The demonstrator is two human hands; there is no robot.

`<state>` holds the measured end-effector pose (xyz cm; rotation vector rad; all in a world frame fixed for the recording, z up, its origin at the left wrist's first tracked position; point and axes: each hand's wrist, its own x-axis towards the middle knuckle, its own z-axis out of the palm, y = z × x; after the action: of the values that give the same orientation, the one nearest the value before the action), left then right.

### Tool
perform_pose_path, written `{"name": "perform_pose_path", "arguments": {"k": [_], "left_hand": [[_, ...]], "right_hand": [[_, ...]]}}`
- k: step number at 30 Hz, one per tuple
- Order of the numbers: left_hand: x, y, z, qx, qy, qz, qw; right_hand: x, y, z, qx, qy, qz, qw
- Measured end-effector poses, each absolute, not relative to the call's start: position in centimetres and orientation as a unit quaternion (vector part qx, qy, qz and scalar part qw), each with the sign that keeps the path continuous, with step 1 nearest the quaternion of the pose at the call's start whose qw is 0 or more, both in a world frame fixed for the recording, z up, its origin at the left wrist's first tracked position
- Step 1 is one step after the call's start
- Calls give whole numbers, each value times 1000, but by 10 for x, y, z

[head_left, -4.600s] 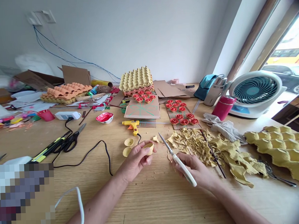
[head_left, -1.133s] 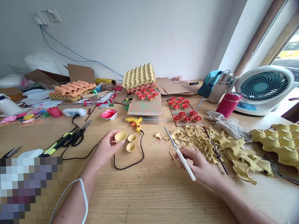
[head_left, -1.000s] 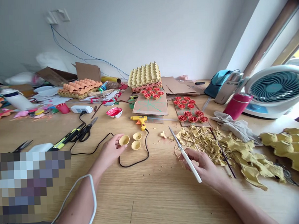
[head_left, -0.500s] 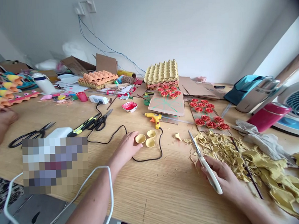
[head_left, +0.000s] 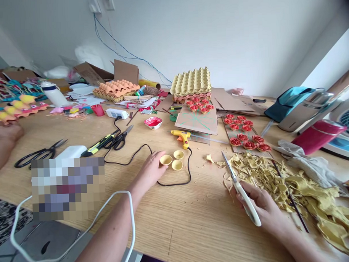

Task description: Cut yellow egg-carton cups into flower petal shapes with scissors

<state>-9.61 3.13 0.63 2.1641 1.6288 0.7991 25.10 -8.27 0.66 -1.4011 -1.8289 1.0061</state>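
Note:
My left hand [head_left: 153, 167] has its thumb and fingers around the left rim of a small yellow cup [head_left: 165, 160], which stands on the table. Two more yellow cups, one farther back [head_left: 178, 155] and one nearer [head_left: 177, 165], stand right beside it. My right hand [head_left: 253, 199] is closed on white-handled scissors [head_left: 247, 205], whose blades point forward and look closed. Yellow cardboard scraps [head_left: 261, 172] lie just beyond and to the right of that hand. The yellow glue gun [head_left: 181, 136] rests behind the cups, its black cord looping around them.
Red paper flowers [head_left: 246, 139] sit on cardboard at the right. A dish of red paint [head_left: 153, 123], black scissors [head_left: 121, 138] and a utility knife [head_left: 99, 146] lie to the left. Egg trays [head_left: 191, 82] are stacked at the back. Another person's hand [head_left: 8, 133] is at the far left.
The view has shifted slightly, moving the table's contents a little to the right. Both hands keep their holds. The other person's hand at the far left now touches the painted egg-carton strip.

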Motion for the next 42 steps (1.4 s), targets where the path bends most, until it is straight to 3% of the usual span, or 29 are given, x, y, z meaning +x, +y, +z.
{"name": "perform_pose_path", "arguments": {"k": [22, 37, 42], "left_hand": [[-95, 28, 12, 730, 590, 266, 222], [-86, 26, 19, 737, 566, 340, 146], [-61, 9, 32, 728, 537, 368, 216]], "right_hand": [[246, -84, 16, -537, -695, 367, 306], [244, -85, 18, -550, -708, 334, 292], [239, -83, 19, -544, -729, 303, 285]]}}
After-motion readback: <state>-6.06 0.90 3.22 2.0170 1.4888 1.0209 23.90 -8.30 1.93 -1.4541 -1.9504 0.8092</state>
